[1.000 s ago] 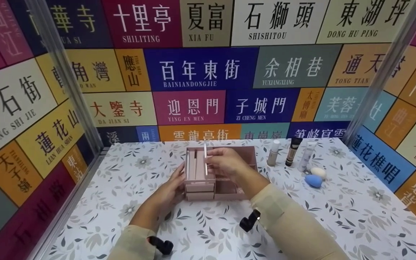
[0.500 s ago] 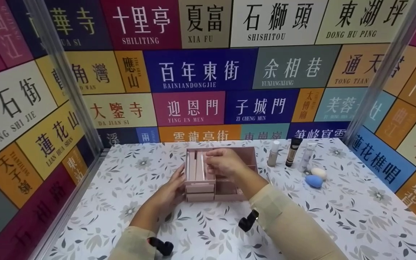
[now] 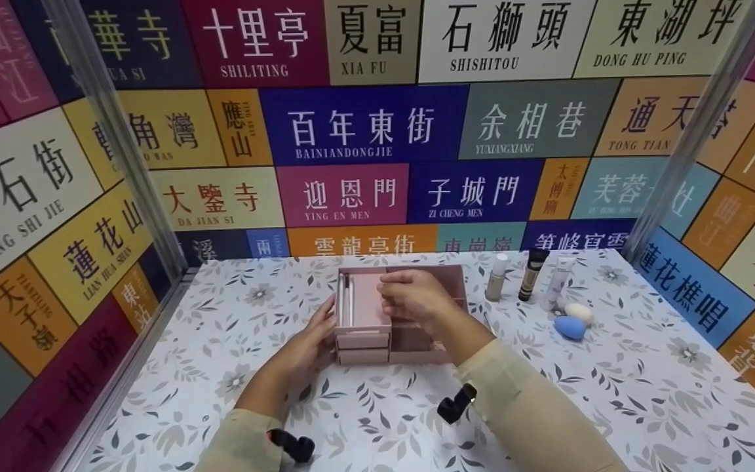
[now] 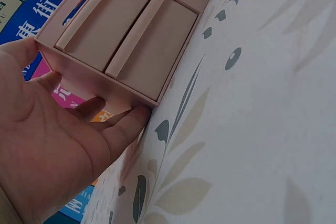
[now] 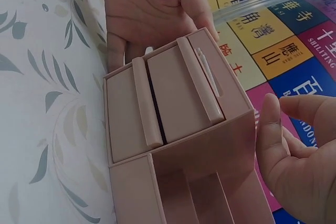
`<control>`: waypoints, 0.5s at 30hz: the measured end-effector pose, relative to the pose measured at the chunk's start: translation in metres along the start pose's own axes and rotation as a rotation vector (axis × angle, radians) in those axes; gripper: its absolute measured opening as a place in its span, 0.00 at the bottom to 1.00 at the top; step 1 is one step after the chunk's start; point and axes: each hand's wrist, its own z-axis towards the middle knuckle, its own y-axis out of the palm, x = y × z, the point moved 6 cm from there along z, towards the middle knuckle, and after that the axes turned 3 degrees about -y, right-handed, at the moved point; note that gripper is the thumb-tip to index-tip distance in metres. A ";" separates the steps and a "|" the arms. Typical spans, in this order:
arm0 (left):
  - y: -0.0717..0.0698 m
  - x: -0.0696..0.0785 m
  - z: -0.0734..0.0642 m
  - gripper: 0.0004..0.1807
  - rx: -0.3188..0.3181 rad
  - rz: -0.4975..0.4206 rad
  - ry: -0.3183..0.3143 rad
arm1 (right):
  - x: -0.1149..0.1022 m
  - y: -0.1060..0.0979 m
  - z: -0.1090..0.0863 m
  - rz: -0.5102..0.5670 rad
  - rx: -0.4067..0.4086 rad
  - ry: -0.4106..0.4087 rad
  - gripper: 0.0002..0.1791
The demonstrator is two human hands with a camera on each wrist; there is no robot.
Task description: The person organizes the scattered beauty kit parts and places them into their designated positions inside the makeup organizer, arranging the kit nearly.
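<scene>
1. Here's the pink organizer [image 3: 413, 357], standing on the floral-covered table [image 3: 377, 419], close to the back edge and about midway between the sides.
2. On its left side, the left hand [image 4: 68, 124]: fingers spread apart, tips touching the side wall, thumb up by the upper corner, bracing rather than clamping.
3. Over to the right hand [image 3: 413, 298], at the right rim of the top tray [image 3: 372, 305]: fingers loosely bent, thumb and forefinger tips close together, nothing visible pinched between them; whether it touches the rim, I cannot tell.
4. Inside that tray, slim brushes [image 3: 349, 305] lean along the left wall, one showing a dark tip.
5. Under the tray, two drawers [image 4: 107, 24], both pushed in, with open compartments alongside to the right.
6. Now to the table's back right corner: a white-capped bottle [image 3: 496, 282], a black-capped tube [image 3: 530, 276] and a pale tube [image 3: 557, 285] all upright in a row, none touching another.
7. Just in front of the pale tube, a blue sponge [image 3: 569, 328] sits against a cream sponge [image 3: 581, 314].
8. Behind the table's back edge, a wall [image 3: 364, 124] of coloured name panels.
</scene>
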 end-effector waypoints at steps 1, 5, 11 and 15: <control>0.000 0.000 0.000 0.35 0.002 0.001 -0.004 | 0.000 -0.001 -0.001 0.006 0.001 -0.004 0.21; -0.001 0.000 0.000 0.35 0.006 0.005 -0.009 | -0.003 -0.006 -0.006 0.035 -0.001 -0.034 0.19; -0.001 0.000 0.000 0.34 0.004 -0.007 -0.005 | 0.000 -0.022 -0.018 0.057 0.008 -0.057 0.20; -0.001 0.000 0.000 0.34 0.004 -0.011 -0.002 | 0.005 -0.035 -0.028 0.052 0.013 -0.068 0.19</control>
